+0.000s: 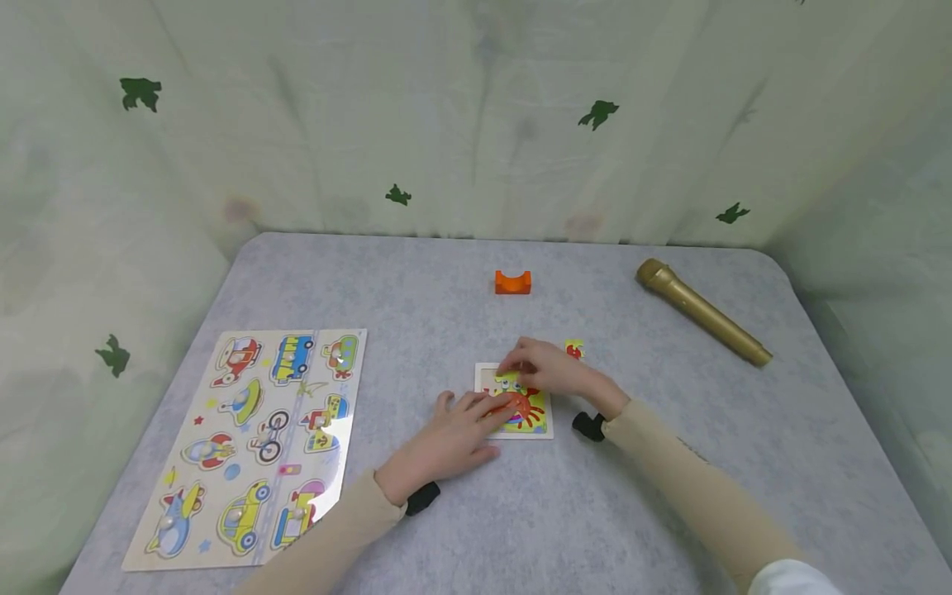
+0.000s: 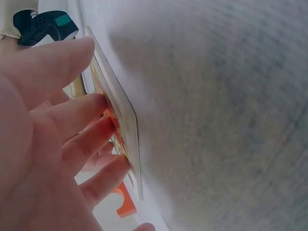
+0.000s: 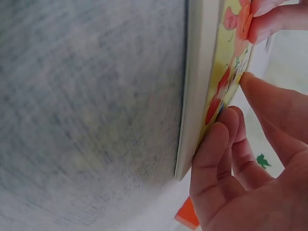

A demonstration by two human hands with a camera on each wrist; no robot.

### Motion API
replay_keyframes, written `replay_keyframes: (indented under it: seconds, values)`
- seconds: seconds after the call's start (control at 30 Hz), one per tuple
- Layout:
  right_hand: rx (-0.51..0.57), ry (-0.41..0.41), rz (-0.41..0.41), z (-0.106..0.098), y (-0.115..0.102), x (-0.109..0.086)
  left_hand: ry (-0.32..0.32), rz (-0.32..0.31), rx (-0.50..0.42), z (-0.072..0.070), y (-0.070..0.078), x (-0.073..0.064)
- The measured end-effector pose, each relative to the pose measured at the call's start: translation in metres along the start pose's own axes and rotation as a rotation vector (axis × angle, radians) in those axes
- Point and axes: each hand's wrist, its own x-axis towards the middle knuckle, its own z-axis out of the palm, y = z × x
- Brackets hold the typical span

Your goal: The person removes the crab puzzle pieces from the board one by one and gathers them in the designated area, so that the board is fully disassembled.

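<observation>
A small square crab puzzle (image 1: 526,406) in a pale wooden frame lies on the table, with bare board showing at its upper left. My left hand (image 1: 463,434) reaches over it from the left, fingers fairly straight and fingertips resting on the red crab picture. From the upper right, my right hand (image 1: 549,366) bends its fingers down at the top edge. In the right wrist view, its thumb and fingertips pinch a yellow puzzle piece (image 3: 222,109), partly hidden by the fingers. A loose red-and-yellow puzzle piece (image 1: 574,349) lies just beyond the right hand.
A large vehicle peg puzzle board (image 1: 211,417) lies at the left. An orange block (image 1: 513,283) with a curved notch stands toward the back. A gold microphone (image 1: 702,312) lies slanted at the right. Pale curtains (image 1: 476,116) enclose the table's back and sides.
</observation>
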Motion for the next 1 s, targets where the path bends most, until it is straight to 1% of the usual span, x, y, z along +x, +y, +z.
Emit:
replay_keyframes:
  seconds: [0.13, 0.3, 0.4, 0.53, 0.63, 0.83, 0.9, 1.0]
  values:
    - [-0.058, -0.018, 0.019, 0.001, -0.002, 0.003, -0.003, -0.010, 0.006, 0.000, 0.002, 0.000]
    - [-0.087, -0.035, 0.019, 0.000, -0.006, 0.009, -0.004, -0.016, 0.006, 0.000, 0.002, 0.000]
    - [-0.056, -0.042, 0.007, -0.001, -0.006, 0.012, 0.011, -0.016, 0.013, 0.000, 0.003, 0.000]
    - [0.033, -0.042, -0.014, -0.002, -0.006, 0.015, 0.045, -0.006, 0.029, 0.003, 0.003, 0.000]
    - [0.066, -0.042, -0.026, -0.002, -0.004, 0.015, 0.052, -0.005, 0.024, 0.003, 0.003, 0.000]
    - [0.084, -0.037, -0.008, -0.003, 0.000, 0.012, 0.039, -0.015, 0.006, 0.003, 0.003, -0.001]
    - [0.079, -0.034, 0.010, -0.005, 0.000, 0.010, 0.046, -0.011, 0.002, 0.003, 0.003, -0.001]
    - [0.068, -0.031, 0.012, -0.006, -0.002, 0.009, 0.053, -0.008, 0.002, 0.003, 0.003, -0.001]
